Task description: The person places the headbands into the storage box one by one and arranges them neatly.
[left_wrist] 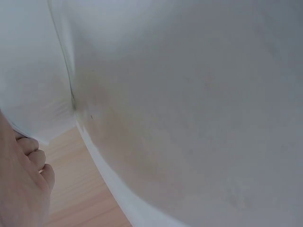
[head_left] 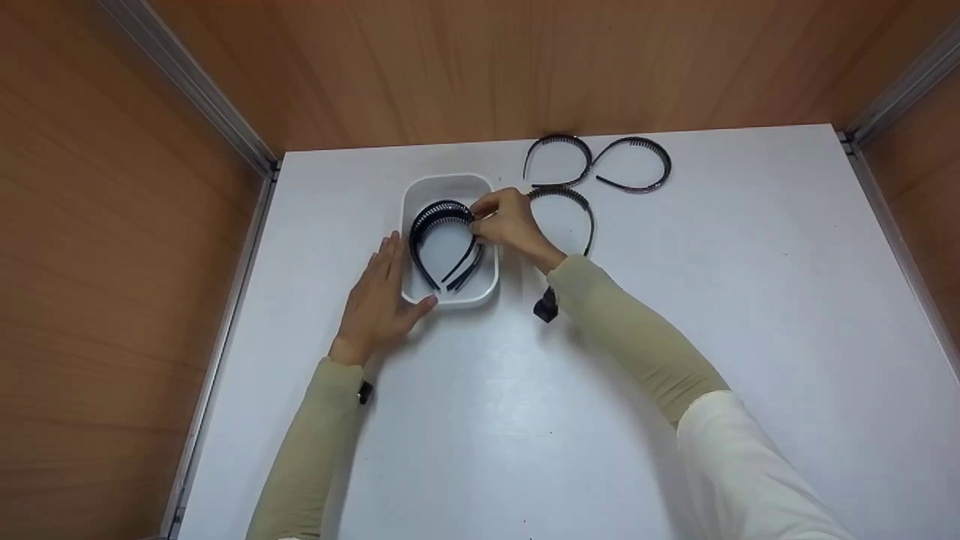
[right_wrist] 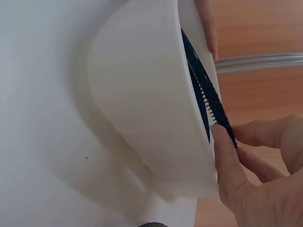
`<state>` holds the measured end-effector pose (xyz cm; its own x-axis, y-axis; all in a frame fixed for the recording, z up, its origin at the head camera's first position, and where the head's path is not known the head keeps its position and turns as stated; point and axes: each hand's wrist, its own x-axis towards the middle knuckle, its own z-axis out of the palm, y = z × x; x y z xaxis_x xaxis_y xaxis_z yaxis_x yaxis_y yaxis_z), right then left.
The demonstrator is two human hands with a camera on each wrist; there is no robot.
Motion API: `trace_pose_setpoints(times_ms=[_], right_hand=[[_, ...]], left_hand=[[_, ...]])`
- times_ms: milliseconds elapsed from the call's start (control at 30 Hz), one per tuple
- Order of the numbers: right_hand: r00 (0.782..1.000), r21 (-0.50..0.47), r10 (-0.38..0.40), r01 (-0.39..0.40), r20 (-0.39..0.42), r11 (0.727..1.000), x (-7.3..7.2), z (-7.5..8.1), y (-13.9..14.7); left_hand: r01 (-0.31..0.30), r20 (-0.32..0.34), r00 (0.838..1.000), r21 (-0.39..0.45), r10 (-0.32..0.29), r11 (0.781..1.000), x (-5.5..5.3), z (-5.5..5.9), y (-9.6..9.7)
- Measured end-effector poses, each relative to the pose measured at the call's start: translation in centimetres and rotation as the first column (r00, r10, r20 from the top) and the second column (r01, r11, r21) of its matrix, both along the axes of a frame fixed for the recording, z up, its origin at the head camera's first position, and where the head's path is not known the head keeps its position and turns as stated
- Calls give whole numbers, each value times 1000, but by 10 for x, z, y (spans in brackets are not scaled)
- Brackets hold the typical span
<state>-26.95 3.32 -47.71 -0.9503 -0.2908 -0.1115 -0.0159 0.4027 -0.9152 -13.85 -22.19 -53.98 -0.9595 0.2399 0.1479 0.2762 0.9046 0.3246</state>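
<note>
A white plastic tub (head_left: 450, 303) stands on the white table and holds several black toothed headbands (head_left: 426, 216), overlapping one another. My left hand (head_left: 373, 304) rests along the tub's left wall with fingers straight, its thumb at the near rim. At the tub's right rim, my right hand (head_left: 511, 222) pinches a black headband (right_wrist: 218, 106) between thumb and fingers. In the right wrist view this headband slants over the rim, teeth showing, partly inside the tub. The left wrist view catches only part of the left hand (left_wrist: 21, 177) at its edge.
Two black headbands (head_left: 589, 159) (head_left: 667, 161) lie at the table's back edge, right of the tub. A third headband (head_left: 590, 217) lies nearer, partly hidden behind the right forearm. Wooden panels (head_left: 480, 67) enclose the table at the back and sides.
</note>
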Motion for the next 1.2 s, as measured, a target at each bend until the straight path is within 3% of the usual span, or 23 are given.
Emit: trace_pose_setpoints(times_ms=[500, 1200], right_hand=[[996, 126, 35, -25, -81, 992, 0, 2, 0], [995, 112, 49, -39, -87, 993, 1, 12, 17]], left_hand=[[9, -11, 1000, 11, -9, 1000, 1, -1, 1], [33, -49, 998, 21, -32, 999, 0, -3, -1]])
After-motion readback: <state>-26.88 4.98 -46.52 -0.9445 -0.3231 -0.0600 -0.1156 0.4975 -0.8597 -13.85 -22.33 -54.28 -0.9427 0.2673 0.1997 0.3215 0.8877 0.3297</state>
